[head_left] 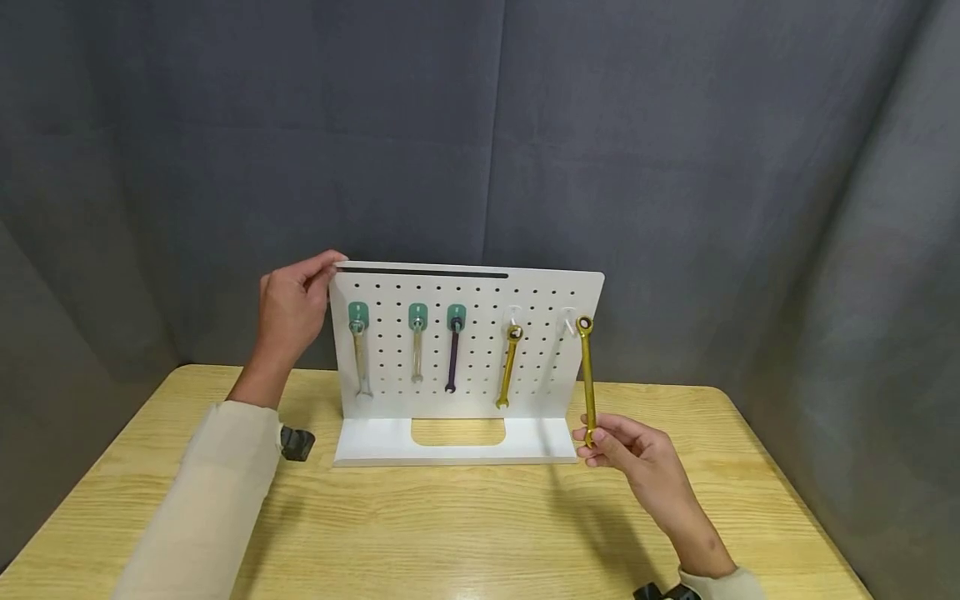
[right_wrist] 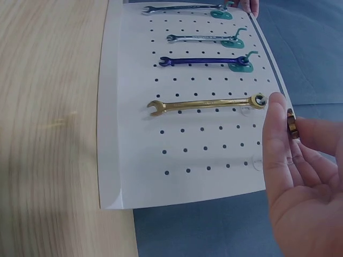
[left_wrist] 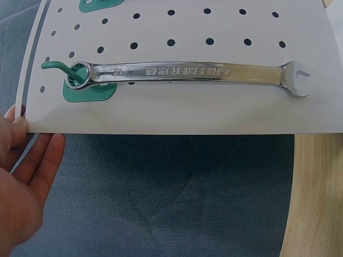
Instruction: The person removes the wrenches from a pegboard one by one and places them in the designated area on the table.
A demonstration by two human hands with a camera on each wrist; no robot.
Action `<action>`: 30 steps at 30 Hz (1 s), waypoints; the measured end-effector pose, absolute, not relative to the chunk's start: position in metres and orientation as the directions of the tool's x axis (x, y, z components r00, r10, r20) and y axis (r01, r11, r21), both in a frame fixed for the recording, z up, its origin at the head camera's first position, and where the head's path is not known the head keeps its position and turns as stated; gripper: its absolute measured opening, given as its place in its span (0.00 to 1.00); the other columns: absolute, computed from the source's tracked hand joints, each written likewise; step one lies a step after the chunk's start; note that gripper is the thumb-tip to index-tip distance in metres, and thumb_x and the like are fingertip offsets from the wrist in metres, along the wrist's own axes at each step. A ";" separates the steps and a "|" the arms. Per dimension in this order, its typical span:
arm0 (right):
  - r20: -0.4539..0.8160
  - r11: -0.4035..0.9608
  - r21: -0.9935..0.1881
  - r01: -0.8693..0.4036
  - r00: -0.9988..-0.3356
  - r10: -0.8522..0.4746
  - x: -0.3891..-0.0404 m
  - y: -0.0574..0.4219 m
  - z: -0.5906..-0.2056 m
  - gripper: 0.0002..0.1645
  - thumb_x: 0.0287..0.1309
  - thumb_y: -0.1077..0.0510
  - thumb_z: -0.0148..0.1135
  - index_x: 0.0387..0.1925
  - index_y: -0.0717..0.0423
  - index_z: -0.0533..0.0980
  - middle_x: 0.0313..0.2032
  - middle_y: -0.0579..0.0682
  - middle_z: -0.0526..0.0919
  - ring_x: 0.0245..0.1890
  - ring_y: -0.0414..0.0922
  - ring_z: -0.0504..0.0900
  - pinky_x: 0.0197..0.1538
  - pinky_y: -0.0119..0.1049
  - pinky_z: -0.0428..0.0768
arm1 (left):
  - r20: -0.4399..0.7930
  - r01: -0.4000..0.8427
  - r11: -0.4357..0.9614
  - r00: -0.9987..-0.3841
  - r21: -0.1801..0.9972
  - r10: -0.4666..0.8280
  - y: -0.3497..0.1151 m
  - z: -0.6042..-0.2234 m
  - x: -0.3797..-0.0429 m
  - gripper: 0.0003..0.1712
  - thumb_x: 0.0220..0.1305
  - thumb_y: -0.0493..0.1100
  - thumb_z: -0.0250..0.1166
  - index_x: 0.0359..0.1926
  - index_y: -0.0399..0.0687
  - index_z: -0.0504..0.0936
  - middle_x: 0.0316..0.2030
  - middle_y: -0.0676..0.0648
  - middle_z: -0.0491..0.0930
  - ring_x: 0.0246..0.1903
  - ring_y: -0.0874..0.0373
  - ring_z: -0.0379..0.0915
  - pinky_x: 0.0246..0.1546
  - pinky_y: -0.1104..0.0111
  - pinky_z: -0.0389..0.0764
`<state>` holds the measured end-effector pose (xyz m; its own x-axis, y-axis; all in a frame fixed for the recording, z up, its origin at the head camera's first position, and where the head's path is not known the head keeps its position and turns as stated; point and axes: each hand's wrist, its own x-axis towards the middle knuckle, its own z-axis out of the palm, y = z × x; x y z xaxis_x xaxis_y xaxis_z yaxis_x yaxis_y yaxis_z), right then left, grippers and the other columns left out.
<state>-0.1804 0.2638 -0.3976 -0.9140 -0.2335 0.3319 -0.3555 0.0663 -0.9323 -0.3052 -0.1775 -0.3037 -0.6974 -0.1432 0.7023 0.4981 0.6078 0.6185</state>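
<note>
My left hand (head_left: 292, 304) holds the upper left corner of a white pegboard (head_left: 480, 358), pinching its edge. Between the thumb and fingers of my right hand (head_left: 648, 467) is the lower end of a gold combination wrench (head_left: 588, 379). This wrench stands nearly upright, its ring end at the top beside a clear hook (head_left: 568, 322) near the board's right edge. In the right wrist view only the end of the held wrench (right_wrist: 292, 124) shows. Another gold wrench (head_left: 508, 367) hangs on the neighbouring clear hook (head_left: 513, 314).
On green hooks to the left hang a silver wrench (left_wrist: 187, 72), a smaller silver wrench (right_wrist: 201, 38) and a purple wrench (right_wrist: 203, 61). The board's base (head_left: 375, 450) stands on a wooden table (head_left: 420, 533). Grey curtains (head_left: 480, 150) rise behind.
</note>
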 end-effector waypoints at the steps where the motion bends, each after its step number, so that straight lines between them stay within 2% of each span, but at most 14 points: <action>1: 0.328 0.074 -0.933 -0.352 -0.917 -0.227 -0.180 0.265 -0.397 0.17 0.75 0.66 0.57 0.56 0.79 0.74 0.46 0.64 0.86 0.40 0.45 0.88 0.44 0.40 0.86 | 0.703 0.501 0.606 -0.697 0.618 -0.141 -0.177 -0.304 -0.305 0.13 0.75 0.34 0.62 0.54 0.42 0.88 0.50 0.42 0.86 0.32 0.54 0.74 0.29 0.77 0.68; 5: 0.319 0.095 -0.934 -0.343 -0.925 -0.205 -0.181 0.272 -0.397 0.18 0.75 0.66 0.57 0.57 0.79 0.74 0.46 0.67 0.85 0.42 0.46 0.88 0.46 0.42 0.86 | 0.701 0.497 0.610 -0.699 0.617 -0.141 -0.178 -0.303 -0.305 0.13 0.75 0.34 0.62 0.54 0.43 0.89 0.50 0.42 0.86 0.31 0.54 0.72 0.27 0.75 0.67; 16: 0.245 0.098 -0.959 -0.265 -0.953 -0.178 -0.188 0.296 -0.404 0.20 0.76 0.64 0.57 0.57 0.80 0.73 0.47 0.64 0.86 0.44 0.47 0.88 0.49 0.42 0.84 | 0.672 0.450 0.632 -0.724 0.631 -0.155 -0.181 -0.300 -0.304 0.13 0.76 0.35 0.62 0.56 0.43 0.88 0.53 0.42 0.85 0.31 0.53 0.71 0.29 0.73 0.67; 24: 0.106 0.096 -0.988 -0.124 -0.979 -0.173 -0.188 0.313 -0.417 0.28 0.77 0.61 0.57 0.62 0.85 0.65 0.48 0.61 0.86 0.45 0.46 0.88 0.51 0.39 0.84 | 0.676 0.455 0.624 -0.719 0.635 -0.164 -0.178 -0.303 -0.304 0.13 0.75 0.34 0.62 0.54 0.42 0.89 0.52 0.42 0.85 0.39 0.54 0.78 0.33 0.78 0.70; 30: -0.025 -0.017 -0.999 0.029 -0.973 -0.230 -0.192 0.328 -0.431 0.25 0.77 0.63 0.56 0.62 0.84 0.66 0.49 0.61 0.85 0.46 0.47 0.87 0.52 0.37 0.83 | 0.686 0.462 0.646 -0.716 0.607 -0.132 -0.178 -0.301 -0.302 0.14 0.75 0.33 0.61 0.56 0.41 0.87 0.52 0.40 0.85 0.28 0.52 0.68 0.25 0.74 0.64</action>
